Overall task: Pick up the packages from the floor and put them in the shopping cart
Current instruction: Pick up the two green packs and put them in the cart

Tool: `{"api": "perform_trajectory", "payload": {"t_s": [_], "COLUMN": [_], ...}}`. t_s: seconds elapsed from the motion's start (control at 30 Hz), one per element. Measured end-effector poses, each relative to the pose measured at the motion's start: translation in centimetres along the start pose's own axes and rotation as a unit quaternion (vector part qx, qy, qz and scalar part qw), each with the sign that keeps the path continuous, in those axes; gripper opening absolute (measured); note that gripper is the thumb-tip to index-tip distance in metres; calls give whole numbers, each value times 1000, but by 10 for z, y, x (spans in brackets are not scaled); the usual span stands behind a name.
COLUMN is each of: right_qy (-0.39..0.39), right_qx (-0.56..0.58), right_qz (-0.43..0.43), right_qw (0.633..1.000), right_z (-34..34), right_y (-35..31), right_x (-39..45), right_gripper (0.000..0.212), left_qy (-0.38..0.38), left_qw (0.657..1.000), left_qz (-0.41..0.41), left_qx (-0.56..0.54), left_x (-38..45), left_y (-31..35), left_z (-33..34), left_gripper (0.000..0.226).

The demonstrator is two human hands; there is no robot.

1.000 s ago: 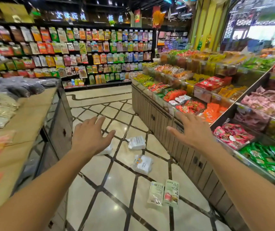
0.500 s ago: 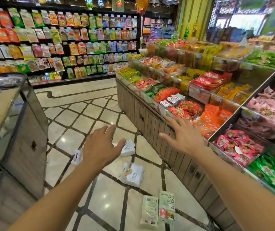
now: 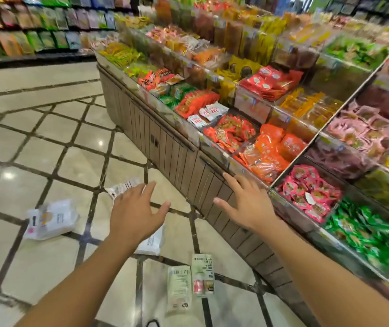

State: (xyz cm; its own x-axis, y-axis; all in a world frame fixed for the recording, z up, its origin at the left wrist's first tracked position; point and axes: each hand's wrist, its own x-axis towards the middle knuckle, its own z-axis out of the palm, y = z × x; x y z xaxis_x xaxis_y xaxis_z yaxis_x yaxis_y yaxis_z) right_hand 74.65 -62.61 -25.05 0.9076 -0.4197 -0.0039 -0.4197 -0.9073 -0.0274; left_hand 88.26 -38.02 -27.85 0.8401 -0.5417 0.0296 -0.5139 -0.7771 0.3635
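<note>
Floor (image 3: 35,147): polished stone-look tiles, glossy, ceiling lights reflecting. Packages on it, e.g. white pouch (image 3: 52,219) at 9 o'clock: smooth plastic film, slight sheen. Display counter (image 3: 179,159) front: matt wood-look slats. Bins (image 3: 281,204) at 3 o'clock: clear shiny plastic walls, glossy snack wrappers.

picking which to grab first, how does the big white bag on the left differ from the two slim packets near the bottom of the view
The big white bag is wide, puffy and crumpled; the two slim packets are narrow, flat and smooth. The big white bag lies alone out on the open tiles; the two slim packets lie side by side close to the wooden display base. Both lie on the floor, untouched by either hand.
</note>
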Motion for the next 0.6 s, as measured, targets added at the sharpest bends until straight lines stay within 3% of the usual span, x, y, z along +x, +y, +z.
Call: {"api": "perform_trajectory", "payload": {"t_s": [0.1, 0.33, 0.6], "right_qy": [-19, -71, -154], "right_qx": [9, 63, 151], "right_qz": [22, 74, 116], "right_qw": [1000, 993, 969], "right_z": [24, 115, 329], "right_y": [4, 5, 21], "right_x": [25, 52, 46], "right_gripper": [95, 92, 72], "left_qy": [-28, -73, -210], "left_qw": [1000, 997, 972], "left_qz": [-3, -24, -92], "left_qx": [-6, -27, -45], "left_x": [34, 88, 88], "left_y": [-13, -37, -77], "left_z": [23, 98, 289], "left_gripper": [95, 91, 67]}}
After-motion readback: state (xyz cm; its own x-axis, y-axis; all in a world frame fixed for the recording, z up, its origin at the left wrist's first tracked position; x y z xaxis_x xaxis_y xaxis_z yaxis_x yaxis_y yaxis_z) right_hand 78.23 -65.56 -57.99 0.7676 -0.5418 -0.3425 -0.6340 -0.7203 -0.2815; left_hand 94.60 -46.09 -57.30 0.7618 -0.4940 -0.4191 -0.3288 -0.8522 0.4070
